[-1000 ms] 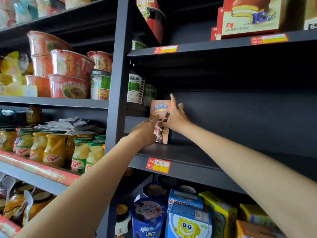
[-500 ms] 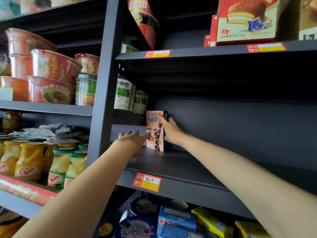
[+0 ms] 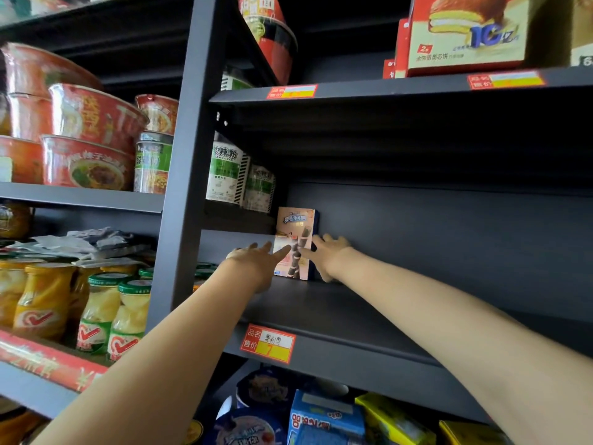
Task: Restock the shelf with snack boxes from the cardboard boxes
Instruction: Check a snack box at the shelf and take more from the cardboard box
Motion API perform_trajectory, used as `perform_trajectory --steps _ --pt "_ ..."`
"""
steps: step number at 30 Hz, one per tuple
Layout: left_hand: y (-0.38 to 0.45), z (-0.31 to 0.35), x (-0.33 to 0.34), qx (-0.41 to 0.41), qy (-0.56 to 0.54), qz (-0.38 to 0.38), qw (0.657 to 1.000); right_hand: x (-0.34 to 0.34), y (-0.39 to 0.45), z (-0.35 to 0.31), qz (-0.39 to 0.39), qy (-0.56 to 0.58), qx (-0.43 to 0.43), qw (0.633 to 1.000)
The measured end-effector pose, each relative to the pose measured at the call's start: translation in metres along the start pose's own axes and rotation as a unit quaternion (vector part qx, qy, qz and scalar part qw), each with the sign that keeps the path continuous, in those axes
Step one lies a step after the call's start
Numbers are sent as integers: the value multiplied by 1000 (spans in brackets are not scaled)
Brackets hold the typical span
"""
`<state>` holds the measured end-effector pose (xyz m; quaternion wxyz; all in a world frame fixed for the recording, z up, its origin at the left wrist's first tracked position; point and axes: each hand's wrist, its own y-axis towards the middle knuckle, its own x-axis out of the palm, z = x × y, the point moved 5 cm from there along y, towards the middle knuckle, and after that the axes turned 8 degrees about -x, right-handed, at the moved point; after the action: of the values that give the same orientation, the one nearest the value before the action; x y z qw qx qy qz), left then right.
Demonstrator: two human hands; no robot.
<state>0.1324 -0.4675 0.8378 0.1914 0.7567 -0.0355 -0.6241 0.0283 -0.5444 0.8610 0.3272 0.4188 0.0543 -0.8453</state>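
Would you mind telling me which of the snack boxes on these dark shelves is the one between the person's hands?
The small pale wafer-roll box, upright on the middle shelf between the left hand and right hand; the large red pie boxes sit a shelf higher.

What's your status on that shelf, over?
Both hands open, left hand and right hand flanking snack box. Box upright at shelf back corner. Nothing in the way.

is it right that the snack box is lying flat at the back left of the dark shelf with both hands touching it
Not quite. The head view shows the snack box standing upright, not lying flat. The rest holds: it sits at the back left of the dark shelf, with the left hand and right hand touching it from either side.
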Motion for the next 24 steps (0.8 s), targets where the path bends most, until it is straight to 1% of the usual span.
perform_trajectory --steps 3,5,9,11,13,15,16,17,19,20,21,22,24 --pt "-4 3 -2 7 -13 -7 1000 3 -1 3 -19 -21 11 1000" --pt "-6 5 -3 8 -20 -14 1000 3 -1 2 -18 -36 15 999" --pt "-10 6 -6 10 -13 -4 1000 -11 -7 -1 15 -65 11 998" --pt "-15 8 -12 20 -4 34 999 -22 -19 -7 41 -85 5 995" --pt "-26 11 -20 30 5 106 994 -36 -36 -18 70 -92 1 993" --pt "-46 10 -32 38 -21 185 982 -56 -61 -33 125 -97 -19 987" --pt "-58 7 -41 49 -55 245 967 -68 -77 -38 175 -89 -29 980" --pt "-73 2 -51 72 -101 313 941 -80 -97 -45 233 -72 -43 969" --pt "-115 -12 -55 121 -197 428 874 -102 -149 -64 350 -38 -70 933" --pt "-136 -21 -49 130 -242 463 843 -108 -177 -75 406 -25 -73 910" --pt "-157 -31 -41 132 -280 486 817 -111 -204 -89 456 3 -76 887" --pt "-177 -41 -29 127 -309 499 800 -113 -231 -106 488 36 -87 868" --pt "-220 -60 11 120 -349 495 787 -107 -274 -156 506 113 -123 846"
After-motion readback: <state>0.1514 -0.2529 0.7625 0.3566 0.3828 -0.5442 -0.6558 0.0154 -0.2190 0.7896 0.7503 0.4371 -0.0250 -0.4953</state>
